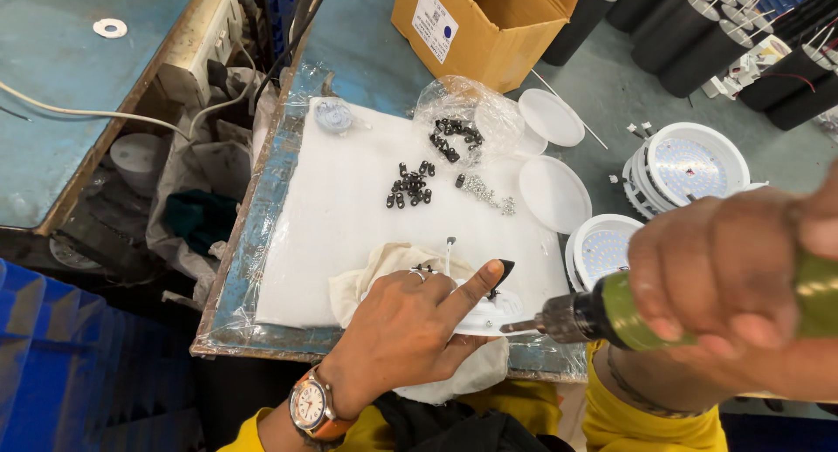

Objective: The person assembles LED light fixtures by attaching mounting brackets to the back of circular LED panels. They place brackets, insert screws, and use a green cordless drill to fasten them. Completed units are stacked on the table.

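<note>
My left hand (410, 330), with a ring and an orange-strapped watch, presses down on a white round lamp housing (489, 312) that lies on a cream cloth (375, 273); the index finger points across its top beside a small black clip (504, 270). My right hand (742, 269) grips a green powered screwdriver (611, 311), whose metal bit touches the housing's right edge. The housing sits at the near edge of a white foam pad (349, 208).
Black clips (410, 186) and silver screws (484, 190) lie loose on the pad, with more clips in a plastic bag (458, 120). White diffuser discs (552, 120), stacked LED lamps (685, 168), a cardboard box (489, 24) and black tubes (698, 33) stand behind. A power strip (205, 42) is at the left.
</note>
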